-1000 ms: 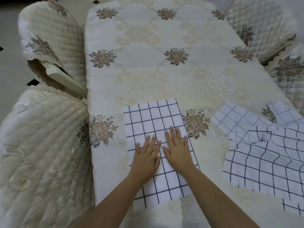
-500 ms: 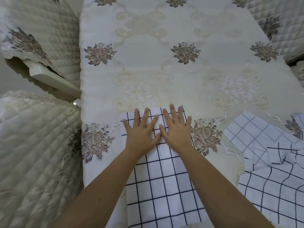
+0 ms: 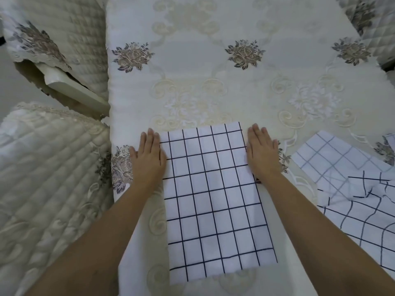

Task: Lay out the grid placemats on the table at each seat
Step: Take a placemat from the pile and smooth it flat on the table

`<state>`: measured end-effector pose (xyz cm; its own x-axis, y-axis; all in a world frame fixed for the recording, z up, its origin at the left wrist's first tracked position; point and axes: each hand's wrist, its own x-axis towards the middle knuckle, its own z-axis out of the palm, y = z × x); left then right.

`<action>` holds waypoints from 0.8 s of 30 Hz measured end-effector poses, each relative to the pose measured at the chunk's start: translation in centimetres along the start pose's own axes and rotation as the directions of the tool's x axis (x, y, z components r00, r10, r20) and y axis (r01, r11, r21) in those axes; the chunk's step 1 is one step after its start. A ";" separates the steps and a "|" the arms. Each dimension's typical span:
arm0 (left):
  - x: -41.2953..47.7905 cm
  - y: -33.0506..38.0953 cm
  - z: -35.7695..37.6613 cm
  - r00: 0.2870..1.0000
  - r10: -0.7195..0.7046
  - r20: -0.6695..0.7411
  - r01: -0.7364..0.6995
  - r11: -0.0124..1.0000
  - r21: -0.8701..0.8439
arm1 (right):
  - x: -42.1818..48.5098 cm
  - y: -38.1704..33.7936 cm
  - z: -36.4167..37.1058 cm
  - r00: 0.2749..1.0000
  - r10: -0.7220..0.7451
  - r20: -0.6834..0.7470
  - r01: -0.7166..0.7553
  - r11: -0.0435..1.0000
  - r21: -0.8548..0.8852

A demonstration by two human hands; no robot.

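Observation:
A white placemat (image 3: pixel 213 197) with a dark grid lies flat on the cream floral tablecloth (image 3: pixel 213 86), near the table's left front part. My left hand (image 3: pixel 148 157) rests flat with straight fingers on its upper left edge. My right hand (image 3: pixel 261 154) lies flat on its upper right edge. Both palms face down and hold nothing. A loose pile of more grid placemats (image 3: pixel 359 201) lies rumpled at the right, apart from my hands.
Two chairs with quilted cream covers stand along the table's left side, a near chair (image 3: pixel 47 189) and a far chair (image 3: pixel 53 39). Another quilted chair (image 3: pixel 376 22) shows at the top right. The table's left edge runs just beside my left hand.
My hands slid from the middle of the placemat up to its far end, then spread apart to its left and right edges. The camera moved closer to the table.

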<state>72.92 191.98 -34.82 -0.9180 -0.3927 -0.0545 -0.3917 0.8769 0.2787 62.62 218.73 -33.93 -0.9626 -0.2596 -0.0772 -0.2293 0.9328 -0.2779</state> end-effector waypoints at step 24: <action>-13.0 -0.2 0.8 0.990 0.121 -0.072 -0.125 0.990 -0.059 | -11.9 1.8 0.4 0.979 0.073 -0.191 -0.056 0.994 0.092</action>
<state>84.87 197.11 -34.97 -0.9517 -0.3031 0.0487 -0.2696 0.9010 0.3398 73.69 223.41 -33.89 -0.9865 -0.1384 0.0871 -0.1608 0.9188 -0.3604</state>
